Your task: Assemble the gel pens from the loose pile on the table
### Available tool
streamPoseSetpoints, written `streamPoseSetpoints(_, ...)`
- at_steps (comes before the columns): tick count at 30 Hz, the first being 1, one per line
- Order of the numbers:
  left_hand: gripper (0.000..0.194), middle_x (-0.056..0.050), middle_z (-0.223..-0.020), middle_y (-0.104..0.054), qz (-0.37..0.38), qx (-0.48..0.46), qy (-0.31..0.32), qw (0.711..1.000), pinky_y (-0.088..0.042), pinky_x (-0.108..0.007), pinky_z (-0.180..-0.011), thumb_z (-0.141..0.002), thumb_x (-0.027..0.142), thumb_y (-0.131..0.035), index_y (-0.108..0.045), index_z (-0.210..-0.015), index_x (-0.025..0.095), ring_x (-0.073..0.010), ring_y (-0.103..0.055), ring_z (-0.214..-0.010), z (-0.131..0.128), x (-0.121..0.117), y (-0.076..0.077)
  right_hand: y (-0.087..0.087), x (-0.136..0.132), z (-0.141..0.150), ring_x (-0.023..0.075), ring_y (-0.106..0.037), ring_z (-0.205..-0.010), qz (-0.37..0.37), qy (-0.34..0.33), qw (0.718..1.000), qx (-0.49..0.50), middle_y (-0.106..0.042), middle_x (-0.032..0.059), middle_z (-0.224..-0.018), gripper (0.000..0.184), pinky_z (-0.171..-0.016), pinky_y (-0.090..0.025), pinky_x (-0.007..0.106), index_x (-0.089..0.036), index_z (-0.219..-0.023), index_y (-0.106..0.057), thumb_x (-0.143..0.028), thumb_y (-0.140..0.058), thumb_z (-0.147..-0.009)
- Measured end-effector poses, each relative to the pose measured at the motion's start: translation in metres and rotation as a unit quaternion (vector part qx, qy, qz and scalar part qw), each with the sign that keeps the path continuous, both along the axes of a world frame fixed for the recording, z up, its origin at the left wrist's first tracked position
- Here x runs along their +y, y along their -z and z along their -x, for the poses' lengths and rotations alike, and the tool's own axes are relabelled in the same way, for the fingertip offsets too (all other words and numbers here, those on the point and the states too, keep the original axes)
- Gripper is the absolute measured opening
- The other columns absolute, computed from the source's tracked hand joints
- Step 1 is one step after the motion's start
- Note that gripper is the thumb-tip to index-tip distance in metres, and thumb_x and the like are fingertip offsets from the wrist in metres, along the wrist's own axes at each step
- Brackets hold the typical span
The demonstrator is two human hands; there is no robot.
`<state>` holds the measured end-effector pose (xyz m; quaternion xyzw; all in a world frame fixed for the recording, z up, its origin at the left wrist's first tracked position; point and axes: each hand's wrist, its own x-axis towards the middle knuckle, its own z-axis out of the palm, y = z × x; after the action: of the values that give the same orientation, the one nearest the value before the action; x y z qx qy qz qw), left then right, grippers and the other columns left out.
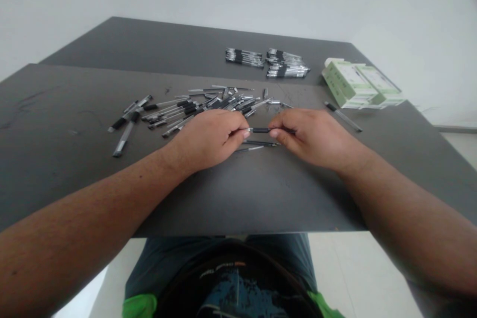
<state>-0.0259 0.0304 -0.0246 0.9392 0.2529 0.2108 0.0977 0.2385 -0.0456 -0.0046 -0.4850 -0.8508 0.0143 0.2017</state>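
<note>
Left hand [212, 136] and right hand [313, 134] opposite each other over the middle of the grey tabletop [253, 194], both with thumb and fingers pinched on a slim pen [261, 130]: left hand on one end, right hand on the other, black grip visible in the gap between. Held roughly level, crosswise in front of the body. Just on the near side of it, a pair of thin pen pieces [257, 143], partly behind the left hand. Beyond the left hand, a loose heap of pens [190, 108], with black grips and clear barrels at mixed angles. Farther left, a few crossed pens [126, 134]. Past the right hand, a lone capped pen [343, 117], near two green-and-white boxes [352, 82] side by side. At the back, in neat groups, rows of pens [244, 57].
</note>
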Motion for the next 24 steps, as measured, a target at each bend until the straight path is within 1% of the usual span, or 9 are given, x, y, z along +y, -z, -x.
streamPoseSetpoints(2,0.034,-0.007,-0.093,-0.079,-0.001,-0.002,-0.003,1.0,-0.053,-0.038,-0.088,-0.108,0.036,-0.051,-0.08,-0.105,0.018,-0.0255,-0.074,-0.093,-0.0001,-0.0002,0.0003,0.0005,0.0004,-0.0005,0.0231,-0.075,-0.084,0.012,-0.007,1.0,0.004,-0.082,0.0062,-0.094,0.018,-0.075,-0.051,0.033,-0.021,-0.107,-0.077,-0.031,-0.062,-0.107)
streamPoseSetpoints(5,0.032,-0.007,-0.092,-0.079,-0.002,-0.009,-0.006,1.0,-0.052,-0.037,-0.085,-0.107,0.035,-0.053,-0.08,-0.104,0.018,-0.0253,-0.073,-0.092,0.0,-0.0003,0.0002,0.0017,0.0009,-0.0019,0.0225,-0.076,-0.085,0.013,0.002,0.999,0.032,-0.083,0.0058,-0.1,0.017,-0.076,-0.053,0.032,-0.021,-0.114,-0.076,-0.028,-0.07,-0.1)
streamPoseSetpoints(7,0.032,-0.007,-0.093,-0.079,-0.003,-0.012,-0.005,1.0,-0.051,-0.037,-0.084,-0.106,0.035,-0.053,-0.08,-0.104,0.017,-0.0251,-0.073,-0.091,0.0002,-0.0003,-0.0003,0.0018,0.0013,-0.0031,0.0224,-0.076,-0.084,0.0,0.011,0.999,0.034,-0.083,0.0053,-0.099,0.015,-0.076,-0.052,0.032,-0.022,-0.111,-0.076,-0.027,-0.071,-0.098)
streamPoseSetpoints(9,0.032,-0.007,-0.092,-0.079,-0.004,-0.01,-0.003,1.0,-0.05,-0.037,-0.083,-0.106,0.035,-0.053,-0.08,-0.103,0.017,-0.0249,-0.073,-0.09,0.0003,-0.0003,-0.0007,0.0012,0.0016,-0.0041,0.0229,-0.076,-0.084,-0.003,0.006,1.0,0.016,-0.083,0.0055,-0.095,0.013,-0.076,-0.051,0.032,-0.022,-0.106,-0.077,-0.029,-0.067,-0.102)
streamPoseSetpoints(11,0.033,-0.007,-0.09,-0.078,-0.003,-0.007,-0.003,1.0,-0.05,-0.037,-0.083,-0.107,0.035,-0.052,-0.079,-0.102,0.018,-0.0247,-0.073,-0.089,0.0004,-0.0001,-0.0006,0.0005,0.0018,-0.0045,0.0235,-0.076,-0.084,0.003,-0.006,1.0,0.004,-0.082,0.006,-0.092,0.019,-0.076,-0.051,0.033,-0.022,-0.104,-0.078,-0.031,-0.062,-0.106)
streamPoseSetpoints(16,0.032,-0.007,-0.092,-0.079,-0.005,-0.009,-0.005,1.0,-0.051,-0.037,-0.085,-0.107,0.035,-0.053,-0.08,-0.103,0.018,-0.0251,-0.073,-0.091,0.0003,0.0005,0.0007,0.0009,0.0017,-0.0046,0.0217,-0.076,-0.081,0.002,0.014,0.999,0.045,-0.083,0.0045,-0.095,0.014,-0.074,-0.052,0.031,-0.022,-0.109,-0.077,-0.03,-0.072,-0.099)
streamPoseSetpoints(18,0.032,-0.007,-0.092,-0.079,-0.006,-0.006,-0.004,1.0,-0.051,-0.037,-0.085,-0.106,0.035,-0.053,-0.08,-0.103,0.018,-0.0251,-0.074,-0.092,0.0001,0.0006,0.001,0.0011,0.0018,-0.0047,0.022,-0.076,-0.082,-0.003,0.006,0.999,0.031,-0.082,0.0048,-0.094,0.013,-0.074,-0.051,0.032,-0.022,-0.106,-0.077,-0.03,-0.07,-0.101)
streamPoseSetpoints(21,0.033,-0.007,-0.092,-0.079,-0.006,-0.006,-0.002,1.0,-0.052,-0.037,-0.085,-0.107,0.036,-0.052,-0.08,-0.103,0.018,-0.0252,-0.074,-0.092,-0.0001,0.0006,0.0009,0.0012,0.0017,-0.0043,0.0235,-0.077,-0.085,-0.007,-0.011,1.0,0.007,-0.083,0.0063,-0.092,0.023,-0.075,-0.051,0.033,-0.021,-0.103,-0.079,-0.034,-0.06,-0.109)
streamPoseSetpoints(24,0.033,-0.007,-0.092,-0.08,-0.007,-0.005,-0.004,1.0,-0.052,-0.037,-0.085,-0.106,0.036,-0.052,-0.08,-0.103,0.019,-0.0249,-0.074,-0.092,-0.0003,0.0005,0.0002,0.0013,0.0011,-0.0036,0.0231,-0.078,-0.086,-0.002,0.0,0.999,0.032,-0.084,0.0057,-0.096,0.018,-0.076,-0.052,0.033,-0.021,-0.108,-0.078,-0.032,-0.065,-0.105)
